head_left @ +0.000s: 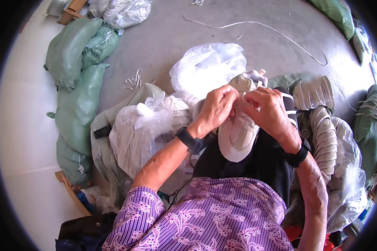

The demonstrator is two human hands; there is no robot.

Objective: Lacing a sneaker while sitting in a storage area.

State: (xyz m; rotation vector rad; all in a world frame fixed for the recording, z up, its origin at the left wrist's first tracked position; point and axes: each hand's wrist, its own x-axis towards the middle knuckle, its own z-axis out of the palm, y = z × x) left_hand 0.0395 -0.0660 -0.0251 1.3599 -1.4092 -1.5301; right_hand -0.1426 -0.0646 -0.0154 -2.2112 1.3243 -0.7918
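A beige and white sneaker (238, 138) rests on my lap, its rounded toe pointing toward me. Over its lacing area, my left hand (218, 106) and my right hand (269, 108) come close together with fingertips pinched. Both are closed on the shoelace, though the fingers cover most of it. The sneaker's grey padded collar (253, 76) shows beyond my knuckles. Several loose white laces (290, 109) lie over my dark trouser leg, just right of my right hand.
A stack of beige shoe uppers (324, 140) and a bundle of pale strips (314, 94) sit at right. Plastic-wrapped pieces (144, 129) lie at left, with green sacks (77, 104) beyond. Ahead are a clear plastic bag (207, 62) and a long white cord (259, 24) on the floor.
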